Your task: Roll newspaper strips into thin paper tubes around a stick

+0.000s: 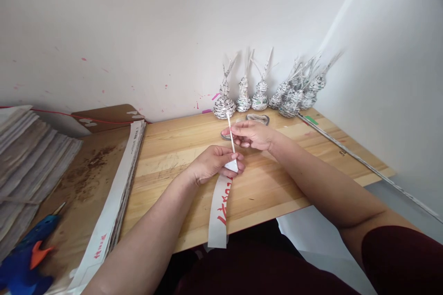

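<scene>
Paper strip (218, 214) hangs below the left grip (215, 161) pinching it, its rolled part (232, 142) pinched by the right grip (255, 134).

Left hand (221, 163) pinches a white paper strip (218, 214) with red characters, right hand (254, 133) holds its thin rolled far end, wooden tabletop (277, 179) beneath, woven paper gourds (260, 100) along far wall (194, 32), stacked paper strips (112, 207) left.

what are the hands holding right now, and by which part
A partly rolled paper strip: the left hand grips it where roll meets flat strip; the right hand holds the thin roll higher up.
</scene>
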Available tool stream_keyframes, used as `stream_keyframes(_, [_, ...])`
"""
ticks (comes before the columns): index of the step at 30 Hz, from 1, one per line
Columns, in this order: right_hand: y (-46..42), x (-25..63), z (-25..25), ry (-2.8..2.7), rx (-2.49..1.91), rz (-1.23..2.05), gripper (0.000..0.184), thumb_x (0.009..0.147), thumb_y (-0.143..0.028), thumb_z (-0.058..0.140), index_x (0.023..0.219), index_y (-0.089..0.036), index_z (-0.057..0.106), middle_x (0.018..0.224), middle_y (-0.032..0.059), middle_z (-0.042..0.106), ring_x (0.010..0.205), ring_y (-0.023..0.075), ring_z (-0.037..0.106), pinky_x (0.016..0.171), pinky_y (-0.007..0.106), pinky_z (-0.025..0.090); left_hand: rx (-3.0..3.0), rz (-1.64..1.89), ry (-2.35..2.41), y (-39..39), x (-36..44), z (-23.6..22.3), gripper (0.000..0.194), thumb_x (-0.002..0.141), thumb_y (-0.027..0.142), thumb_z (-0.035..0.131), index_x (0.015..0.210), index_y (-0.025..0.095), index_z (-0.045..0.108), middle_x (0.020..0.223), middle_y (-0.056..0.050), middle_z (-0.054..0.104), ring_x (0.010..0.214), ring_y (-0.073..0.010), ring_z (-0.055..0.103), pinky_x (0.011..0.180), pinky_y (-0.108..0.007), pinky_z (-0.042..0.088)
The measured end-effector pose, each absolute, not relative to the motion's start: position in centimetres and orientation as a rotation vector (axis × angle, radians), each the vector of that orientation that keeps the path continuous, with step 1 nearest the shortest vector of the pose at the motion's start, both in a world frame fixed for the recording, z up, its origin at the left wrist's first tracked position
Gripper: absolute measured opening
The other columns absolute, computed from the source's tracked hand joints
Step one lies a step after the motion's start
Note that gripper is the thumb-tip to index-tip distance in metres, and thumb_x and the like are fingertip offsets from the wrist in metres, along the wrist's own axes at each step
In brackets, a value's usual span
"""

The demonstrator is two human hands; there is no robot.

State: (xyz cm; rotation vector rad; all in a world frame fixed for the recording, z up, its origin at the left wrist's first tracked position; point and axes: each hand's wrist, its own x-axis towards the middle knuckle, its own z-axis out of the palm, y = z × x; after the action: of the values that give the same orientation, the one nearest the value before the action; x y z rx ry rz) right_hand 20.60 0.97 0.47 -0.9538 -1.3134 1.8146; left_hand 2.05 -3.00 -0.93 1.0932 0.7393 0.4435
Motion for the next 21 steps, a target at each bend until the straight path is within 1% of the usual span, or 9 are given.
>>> stream_keyframes(3, [0.99, 20.50, 0.37, -1.287, -0.978, 1.751, 0.028, 0.067, -0.036, 0.078, 0.075, -0.012, 0.067, 0.068, 0.0017, 0.059, 0.050, 0.0044, 0.042, 0.034, 0.015, 0.019, 1.082, 0.438, 0.747, -3.07, 2.04, -0.79, 0.038, 0.073, 0.040, 0.074, 0.096, 0.010, 0.068, 0.086, -0.013, 0.070, 0.078, -0.0209, 0.068, 0.073, -0.036, 0.053])
stream_keyframes(6, [0.85, 20.27, 0.37, -1.265, -1.017, 1.698, 0.029, 0.065, -0.036, 0.080, 0.067, -0.013, 0.063, 0.064, -0.0003, 0.057, 0.047, 0.0035, 0.037, 0.033, 0.016, 0.016, 1.073, 0.421, 0.744, -3.16, 2.03, -0.73, 0.038, 0.073, 0.040, 0.074, 0.096, 0.010, 0.069, 0.086, -0.013, 0.070, 0.081, -0.0215, 0.068, 0.076, -0.037, 0.053])
stream_keyframes(9, [0.63, 20.41, 0.60, -1.319, -0.993, 1.777, 0.030, 0.071, -0.040, 0.074, 0.076, -0.012, 0.067, 0.067, 0.0010, 0.058, 0.051, 0.0049, 0.043, 0.035, 0.017, 0.019, 1.082, 0.437, 0.744, -3.13, 1.99, -0.79, 0.038, 0.073, 0.041, 0.074, 0.096, 0.011, 0.069, 0.087, -0.013, 0.070, 0.080, -0.0213, 0.068, 0.076, -0.038, 0.053])
stream_keyframes(11, [0.55, 20.59, 0.77, -1.369, -0.959, 1.818, 0.028, 0.075, -0.038, 0.070, 0.084, -0.011, 0.069, 0.067, 0.0011, 0.058, 0.054, 0.0055, 0.046, 0.037, 0.017, 0.021, 1.092, 0.450, 0.739, -3.06, 1.99, -0.84, 0.038, 0.074, 0.041, 0.073, 0.097, 0.010, 0.069, 0.089, -0.014, 0.070, 0.080, -0.0212, 0.068, 0.076, -0.039, 0.053])
stream_keyframes(12, [0.55, 20.64, 0.83, -1.377, -0.953, 1.810, 0.027, 0.075, -0.036, 0.070, 0.085, -0.011, 0.070, 0.065, 0.0006, 0.057, 0.053, 0.0052, 0.045, 0.038, 0.017, 0.021, 1.093, 0.452, 0.734, -3.04, 1.99, -0.84, 0.038, 0.074, 0.041, 0.073, 0.097, 0.010, 0.069, 0.089, -0.014, 0.070, 0.080, -0.0212, 0.068, 0.076, -0.038, 0.053])
stream_keyframes(15, [0.67, 20.52, 0.81, -1.315, -0.972, 1.725, 0.024, 0.069, -0.033, 0.075, 0.075, -0.011, 0.068, 0.063, 0.0000, 0.057, 0.048, 0.0034, 0.038, 0.036, 0.017, 0.016, 1.075, 0.442, 0.727, -3.04, 2.01, -0.78, 0.038, 0.075, 0.039, 0.073, 0.098, 0.009, 0.068, 0.089, -0.015, 0.070, 0.080, -0.0213, 0.068, 0.075, -0.037, 0.053])
stream_keyframes(17, [0.78, 20.32, 0.69, -1.264, -0.987, 1.689, 0.027, 0.066, -0.035, 0.078, 0.068, -0.012, 0.064, 0.065, 0.0007, 0.059, 0.047, 0.0028, 0.036, 0.034, 0.017, 0.015, 1.067, 0.434, 0.738, -3.09, 2.02, -0.67, 0.038, 0.075, 0.038, 0.073, 0.099, 0.009, 0.068, 0.089, -0.014, 0.070, 0.081, -0.0218, 0.068, 0.075, -0.037, 0.053])
stream_keyframes(21, [0.87, 20.11, 0.38, -1.261, -0.976, 1.694, 0.028, 0.067, -0.037, 0.078, 0.071, -0.013, 0.064, 0.067, 0.0011, 0.060, 0.048, 0.0039, 0.039, 0.034, 0.016, 0.017, 1.070, 0.416, 0.758, -3.21, 1.98, -0.47, 0.036, 0.076, 0.037, 0.072, 0.099, 0.010, 0.068, 0.089, -0.014, 0.071, 0.081, -0.0218, 0.069, 0.073, -0.035, 0.054])
